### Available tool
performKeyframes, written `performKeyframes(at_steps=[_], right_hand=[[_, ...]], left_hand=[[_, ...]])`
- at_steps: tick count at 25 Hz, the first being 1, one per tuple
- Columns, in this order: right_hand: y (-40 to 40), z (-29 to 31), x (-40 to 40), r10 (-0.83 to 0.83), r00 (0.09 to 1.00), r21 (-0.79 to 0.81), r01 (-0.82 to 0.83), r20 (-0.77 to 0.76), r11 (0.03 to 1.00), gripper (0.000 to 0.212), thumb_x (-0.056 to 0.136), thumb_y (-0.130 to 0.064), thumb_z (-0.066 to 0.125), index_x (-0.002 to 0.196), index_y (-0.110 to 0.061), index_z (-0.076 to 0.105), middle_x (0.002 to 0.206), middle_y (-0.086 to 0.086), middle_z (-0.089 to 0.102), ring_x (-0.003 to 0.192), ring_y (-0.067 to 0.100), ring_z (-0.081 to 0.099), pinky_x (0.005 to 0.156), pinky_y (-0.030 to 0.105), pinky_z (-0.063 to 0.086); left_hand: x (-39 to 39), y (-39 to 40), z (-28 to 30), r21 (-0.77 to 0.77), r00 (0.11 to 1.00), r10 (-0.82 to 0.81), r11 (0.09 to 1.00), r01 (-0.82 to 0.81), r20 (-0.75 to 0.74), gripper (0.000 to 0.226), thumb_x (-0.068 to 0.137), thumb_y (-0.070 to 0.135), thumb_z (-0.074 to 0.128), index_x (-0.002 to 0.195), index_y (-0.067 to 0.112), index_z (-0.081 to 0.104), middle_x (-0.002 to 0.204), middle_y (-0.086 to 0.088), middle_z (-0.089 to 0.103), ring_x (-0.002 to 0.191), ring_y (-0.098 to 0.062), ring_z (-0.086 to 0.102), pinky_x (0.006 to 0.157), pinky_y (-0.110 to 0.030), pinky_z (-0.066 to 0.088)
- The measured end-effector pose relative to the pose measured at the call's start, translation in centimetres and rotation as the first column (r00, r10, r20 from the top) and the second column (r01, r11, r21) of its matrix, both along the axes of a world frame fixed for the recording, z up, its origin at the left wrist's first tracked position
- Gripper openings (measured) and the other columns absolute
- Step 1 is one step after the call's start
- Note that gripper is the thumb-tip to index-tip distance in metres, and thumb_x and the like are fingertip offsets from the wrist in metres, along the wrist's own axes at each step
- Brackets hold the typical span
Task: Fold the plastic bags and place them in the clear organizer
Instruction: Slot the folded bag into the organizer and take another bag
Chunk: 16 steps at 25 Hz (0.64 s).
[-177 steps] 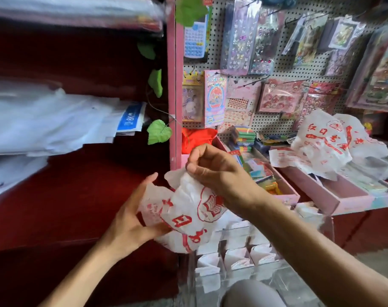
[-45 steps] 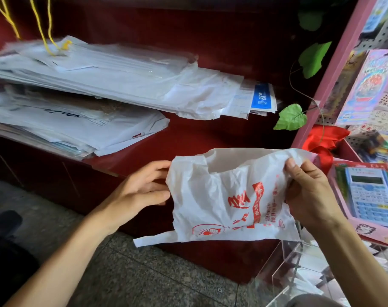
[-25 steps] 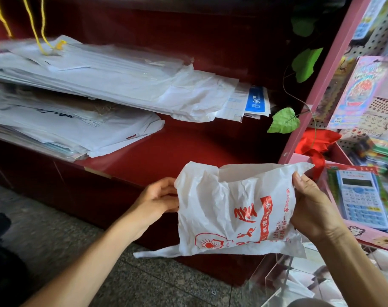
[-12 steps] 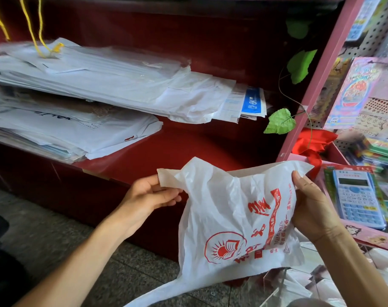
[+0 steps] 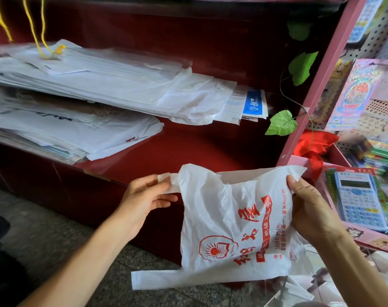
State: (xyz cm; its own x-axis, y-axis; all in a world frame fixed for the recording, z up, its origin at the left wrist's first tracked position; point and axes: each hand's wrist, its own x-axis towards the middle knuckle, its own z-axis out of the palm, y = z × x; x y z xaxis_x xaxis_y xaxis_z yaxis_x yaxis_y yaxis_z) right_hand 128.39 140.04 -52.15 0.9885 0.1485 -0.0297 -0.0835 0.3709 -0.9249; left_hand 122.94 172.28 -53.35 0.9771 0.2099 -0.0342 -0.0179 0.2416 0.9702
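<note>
2 hands hold 1 crumpled white plastic bag with red print [image 5: 237, 220] in mid-air: left hand [image 5: 144, 200] now pinches a handle strip, pulled out sideways; right hand [image 5: 308, 209] grips the opposite edge; bag unfolded, above the clear acrylic organizer [image 5: 299, 293], folding just starting

The plastic bag [image 5: 235, 220] stretches between the left hand [image 5: 144, 200] and the right hand [image 5: 310, 209], blocking passage straight ahead at 12 o'clock. Bare red shelf [image 5: 188, 151] lies open beyond it toward 11 o'clock, bounded farther at 10 o'clock by paper stacks [image 5: 89, 103]. At 2 o'clock the pink post [image 5: 317, 89] and calculator [image 5: 359, 200] crowd the right side, the clear organizer [image 5: 299, 293] fills 5 o'clock, and open stone floor [image 5: 44, 240] lies at 8 o'clock.
</note>
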Motion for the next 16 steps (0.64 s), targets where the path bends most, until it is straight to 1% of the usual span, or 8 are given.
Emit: performKeyframes(at_steps=[2,5,7,8,10,12,14,16], right_hand=[[0.1,-0.1,0.2,-0.032,0.999,0.007,0.032,-0.033,0.999,0.025,0.088,-0.03,0.057,0.094,-0.013,0.074,0.093,0.01,0.075,0.081,0.022,0.073,0.083,0.041,0.057],[0.0,-0.1,0.6,-0.128,0.988,0.024,0.131,-0.083,0.991,0.027,0.094,-0.031,0.057,0.103,-0.012,0.073,0.097,0.008,0.075,0.084,0.018,0.073,0.081,0.038,0.06],[-0.1,0.0,0.6,-0.191,0.977,0.006,0.193,-0.09,0.981,0.026,0.097,-0.028,0.056,0.091,-0.016,0.079,0.092,0.006,0.076,0.081,0.016,0.074,0.074,0.037,0.062],[-0.2,0.0,0.6,-0.215,0.973,-0.031,0.213,-0.082,0.977,0.027,0.097,-0.027,0.058,0.086,-0.017,0.08,0.093,0.007,0.077,0.082,0.018,0.074,0.076,0.04,0.061],[-0.1,-0.2,0.5,-0.254,0.965,-0.125,0.244,-0.066,0.962,0.021,0.094,-0.028,0.063,0.092,-0.012,0.077,0.102,0.011,0.075,0.092,0.026,0.072,0.09,0.05,0.056],[0.2,-0.1,0.5,-0.265,0.964,-0.156,0.258,-0.028,0.953,0.021,0.092,-0.029,0.065,0.091,-0.011,0.076,0.103,0.014,0.075,0.092,0.029,0.071,0.092,0.051,0.053],[0.6,-0.2,0.5,-0.242,0.97,-0.215,0.244,0.039,0.946,0.023,0.092,-0.03,0.065,0.084,-0.012,0.076,0.097,0.016,0.075,0.083,0.028,0.071,0.089,0.05,0.054],[1.3,-0.2,0.7,-0.198,0.971,-0.327,0.231,0.133,0.916,0.027,0.093,-0.029,0.064,0.083,-0.006,0.074,0.088,0.017,0.075,0.074,0.03,0.069,0.076,0.047,0.056]], left_hand=[[0.0,0.2,0.1,0.02,0.997,0.072,0.997,-0.072,-0.035,0.015,0.087,0.019,0.069,0.099,0.012,0.074,0.095,-0.012,0.075,0.076,-0.023,0.071,0.068,-0.03,0.053],[0.2,1.6,0.3,-0.016,0.974,0.211,0.977,-0.213,-0.085,0.012,0.092,0.021,0.067,0.095,0.011,0.072,0.089,-0.005,0.073,0.078,-0.023,0.072,0.069,-0.032,0.052],[0.2,2.9,0.6,-0.047,0.937,0.327,0.941,-0.335,-0.123,0.009,0.092,0.021,0.068,0.096,0.013,0.069,0.085,-0.002,0.072,0.076,-0.021,0.071,0.068,-0.031,0.052],[0.2,3.5,0.6,-0.046,0.919,0.37,0.924,-0.379,-0.139,0.009,0.091,0.021,0.069,0.097,0.014,0.069,0.084,-0.001,0.073,0.076,-0.02,0.07,0.068,-0.03,0.052],[0.0,4.4,0.7,-0.033,0.896,0.414,0.905,-0.425,-0.16,0.004,0.091,0.02,0.069,0.094,0.017,0.067,0.081,-0.001,0.074,0.076,-0.02,0.069,0.069,-0.031,0.052],[-0.1,4.8,0.6,-0.024,0.88,0.435,0.894,-0.447,-0.19,0.004,0.093,0.021,0.067,0.091,0.019,0.065,0.087,-0.003,0.071,0.077,-0.02,0.068,0.07,-0.031,0.052],[-0.2,5.0,0.5,0.01,0.86,0.462,0.882,-0.472,-0.216,0.006,0.095,0.023,0.066,0.09,0.02,0.063,0.09,-0.002,0.068,0.077,-0.02,0.068,0.068,-0.031,0.051],[-0.1,5.1,0.1,0.05,0.842,0.495,0.867,-0.497,-0.213,0.007,0.095,0.02,0.065,0.089,0.021,0.063,0.092,-0.001,0.067,0.079,-0.02,0.066,0.067,-0.03,0.049]])
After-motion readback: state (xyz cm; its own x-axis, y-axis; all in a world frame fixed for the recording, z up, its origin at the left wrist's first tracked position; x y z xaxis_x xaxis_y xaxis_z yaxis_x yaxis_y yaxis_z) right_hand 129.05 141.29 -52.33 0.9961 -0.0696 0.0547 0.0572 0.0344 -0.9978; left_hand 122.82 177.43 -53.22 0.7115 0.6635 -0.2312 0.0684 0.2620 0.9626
